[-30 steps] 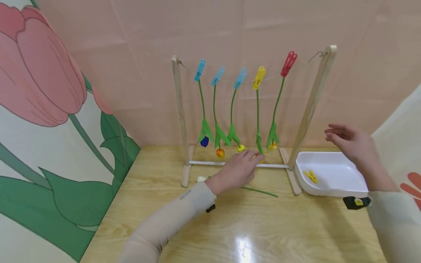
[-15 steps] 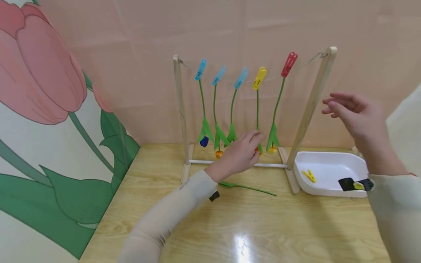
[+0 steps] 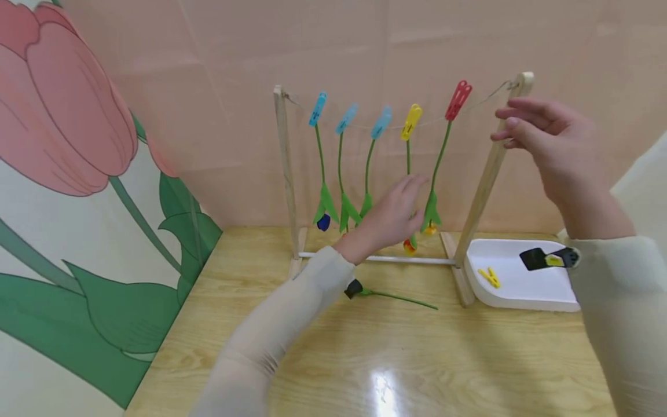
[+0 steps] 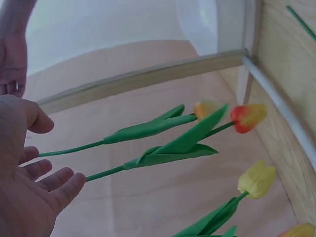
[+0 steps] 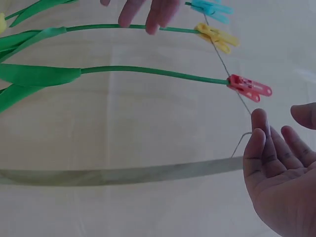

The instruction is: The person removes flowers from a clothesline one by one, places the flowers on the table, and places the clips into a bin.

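In the head view, several tulips hang upside down from a string, held by three blue clothespins (image 3: 382, 123), a yellow clothespin (image 3: 411, 123) and a red clothespin (image 3: 458, 101). My left hand (image 3: 392, 215) is raised in front of them. Its fingertips lie close to the stem under the yellow clothespin, as the left wrist view also shows; that stem ends in a red-orange tulip (image 4: 248, 118). The fingers are loosely extended and grip nothing. My right hand (image 3: 563, 147) hovers by the wooden post (image 3: 484, 191), below the red clothespin (image 5: 250, 88) in the right wrist view, fingers relaxed, nothing held.
A white tray (image 3: 526, 278) right of the rack contains yellow clothespins (image 3: 490, 278). Another tulip's green stem (image 3: 403, 299) lies on the table (image 3: 396, 353), its head hidden behind the left sleeve. A white bar (image 3: 417, 260) joins the rack's feet.
My left hand has risen from near the tulip blooms to stem height. My right hand has moved up from over the tray to the top part of the right post.
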The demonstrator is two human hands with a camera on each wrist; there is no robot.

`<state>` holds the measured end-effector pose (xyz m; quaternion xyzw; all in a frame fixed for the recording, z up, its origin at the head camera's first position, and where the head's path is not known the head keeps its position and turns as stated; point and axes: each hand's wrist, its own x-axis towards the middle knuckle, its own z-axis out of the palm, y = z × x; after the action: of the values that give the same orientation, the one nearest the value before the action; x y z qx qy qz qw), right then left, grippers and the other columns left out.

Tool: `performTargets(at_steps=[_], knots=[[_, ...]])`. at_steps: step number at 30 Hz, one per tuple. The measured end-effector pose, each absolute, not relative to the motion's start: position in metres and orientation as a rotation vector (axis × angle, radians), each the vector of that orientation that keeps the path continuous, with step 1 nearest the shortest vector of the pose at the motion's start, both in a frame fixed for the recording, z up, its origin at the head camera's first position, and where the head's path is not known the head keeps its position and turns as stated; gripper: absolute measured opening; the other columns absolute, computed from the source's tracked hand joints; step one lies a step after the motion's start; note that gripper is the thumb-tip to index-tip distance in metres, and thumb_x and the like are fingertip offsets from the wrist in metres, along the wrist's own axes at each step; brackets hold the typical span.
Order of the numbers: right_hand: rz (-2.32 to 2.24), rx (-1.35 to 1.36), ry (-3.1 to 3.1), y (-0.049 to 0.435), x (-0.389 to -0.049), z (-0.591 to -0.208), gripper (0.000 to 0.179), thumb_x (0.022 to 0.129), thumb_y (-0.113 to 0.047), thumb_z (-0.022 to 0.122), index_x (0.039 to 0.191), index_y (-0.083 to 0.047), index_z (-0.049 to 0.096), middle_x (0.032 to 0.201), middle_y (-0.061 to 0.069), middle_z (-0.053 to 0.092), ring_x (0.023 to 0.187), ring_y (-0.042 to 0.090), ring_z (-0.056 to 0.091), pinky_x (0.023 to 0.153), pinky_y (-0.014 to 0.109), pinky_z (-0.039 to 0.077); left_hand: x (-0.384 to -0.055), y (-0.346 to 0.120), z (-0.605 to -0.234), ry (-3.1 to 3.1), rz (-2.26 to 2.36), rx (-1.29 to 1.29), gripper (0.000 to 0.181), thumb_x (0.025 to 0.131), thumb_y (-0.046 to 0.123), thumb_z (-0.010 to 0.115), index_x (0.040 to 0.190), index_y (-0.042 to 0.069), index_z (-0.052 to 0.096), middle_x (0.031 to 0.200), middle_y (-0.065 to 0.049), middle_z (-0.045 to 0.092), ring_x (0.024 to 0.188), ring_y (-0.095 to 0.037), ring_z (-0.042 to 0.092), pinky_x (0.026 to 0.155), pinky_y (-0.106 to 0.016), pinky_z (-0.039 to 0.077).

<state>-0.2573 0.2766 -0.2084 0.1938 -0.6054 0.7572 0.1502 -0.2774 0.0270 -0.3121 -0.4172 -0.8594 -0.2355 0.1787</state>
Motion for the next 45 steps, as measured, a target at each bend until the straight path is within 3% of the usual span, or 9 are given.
performTargets(at_steps=[7,15,24,29,34,40,45], knots=[[2.143,0.524,-1.806,0.263,-0.268,-0.200,0.046,0.090,-0.002,0.073,0.135,0.000,0.060,0.117,0.008,0.071,0.083,0.019,0.074,0.070,0.019,0.059,-0.284,0.036,-0.301,-2.549,-0.866,-1.058,0.062,0.101,0.015,0.056,0.156,0.005,0.028,0.158,-0.009,0.039,0.146,-0.015,0.035,0.117,-0.018,0.028],[2.033,0.466,-1.941,0.252,-0.278,-0.189,0.053,0.092,-0.012,0.074,0.142,-0.008,0.057,0.126,0.006,0.065,0.090,0.015,0.072,0.075,0.016,0.057,-0.294,0.043,-0.295,-2.564,-1.056,-0.993,0.065,0.101,0.012,0.057,0.158,0.009,0.026,0.159,-0.006,0.038,0.139,-0.017,0.044,0.100,-0.021,0.048],[1.787,0.419,-2.165,0.238,-0.290,-0.180,0.051,0.098,-0.014,0.067,0.146,-0.009,0.052,0.127,0.003,0.062,0.088,0.011,0.069,0.072,0.014,0.057,-0.301,0.052,-0.292,-2.590,-1.175,-0.940,0.069,0.102,0.014,0.057,0.161,0.015,0.021,0.164,0.004,0.028,0.141,-0.015,0.044,0.109,-0.019,0.041],[1.708,0.381,-2.241,0.231,-0.296,-0.178,0.054,0.099,-0.013,0.064,0.150,-0.009,0.048,0.131,0.006,0.060,0.087,0.009,0.067,0.071,0.014,0.057,-0.305,0.060,-0.292,-2.615,-1.260,-0.868,0.072,0.102,0.015,0.058,0.162,0.020,0.018,0.163,0.009,0.029,0.141,-0.012,0.044,0.107,-0.018,0.042],[1.697,0.355,-2.280,0.227,-0.300,-0.175,0.057,0.099,-0.016,0.064,0.152,-0.010,0.045,0.139,0.011,0.058,0.088,0.009,0.067,0.071,0.014,0.056,-0.308,0.066,-0.290,-2.569,-1.311,-0.842,0.072,0.102,0.015,0.058,0.162,0.020,0.017,0.161,0.007,0.034,0.139,-0.012,0.046,0.106,-0.020,0.045],[1.735,0.319,-2.300,0.223,-0.302,-0.172,0.057,0.099,-0.018,0.065,0.152,-0.010,0.046,0.123,0.002,0.062,0.087,0.010,0.068,0.069,0.014,0.057,-0.310,0.073,-0.291,-2.512,-1.325,-0.799,0.072,0.101,0.010,0.060,0.161,0.020,0.021,0.151,0.001,0.046,0.129,-0.008,0.053,0.100,-0.016,0.048],[1.805,0.310,-2.283,0.222,-0.302,-0.170,0.051,0.099,-0.017,0.066,0.147,-0.006,0.052,0.108,-0.002,0.066,0.081,0.012,0.066,0.067,0.017,0.058,-0.311,0.078,-0.292,-2.447,-1.350,-0.807,0.068,0.099,0.003,0.060,0.158,0.014,0.028,0.135,-0.001,0.052,0.112,-0.007,0.056,0.087,-0.008,0.048]])
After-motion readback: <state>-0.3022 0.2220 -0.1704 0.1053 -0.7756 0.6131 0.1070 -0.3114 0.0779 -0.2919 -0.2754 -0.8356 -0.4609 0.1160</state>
